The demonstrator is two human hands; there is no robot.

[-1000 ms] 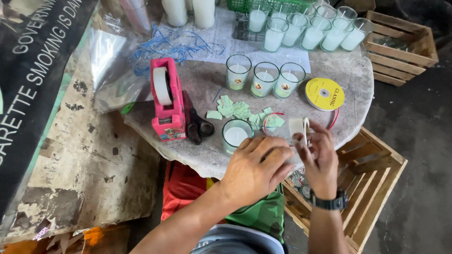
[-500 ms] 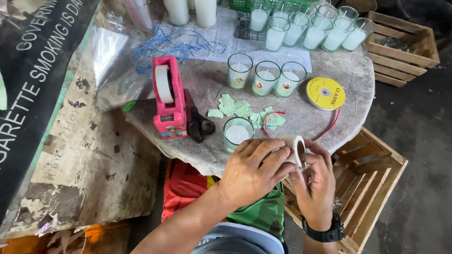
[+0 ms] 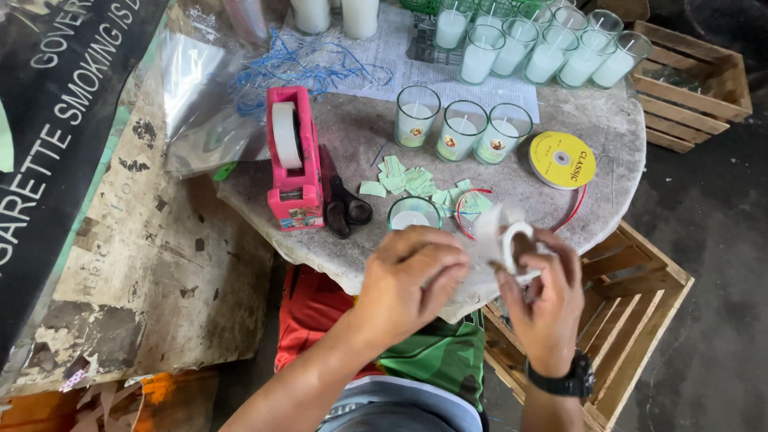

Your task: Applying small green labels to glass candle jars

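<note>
Head view: both our hands work a glass candle at the near edge of the round stone table.

Our right hand [image 3: 544, 292], black watch [image 3: 564, 380] on the wrist, grasps a white-filled glass candle [image 3: 506, 240] tipped on its side, just above the table [image 3: 608, 136] edge; it is blurred. Our left hand [image 3: 408, 276] curls beside it, fingertips near the glass; we cannot tell whether it grips anything. Just behind the left hand stands another candle glass [image 3: 412, 214], with green paper labels [image 3: 408, 182] and red ribbon [image 3: 468, 210] near it. Black scissors [image 3: 346, 204] lie touching a pink tape dispenser [image 3: 292, 160]. Three labelled candles [image 3: 462, 130] stand mid-table, a yellow ribbon spool [image 3: 562, 159] beside them. A wooden crate [image 3: 640, 288] sits below.
</note>
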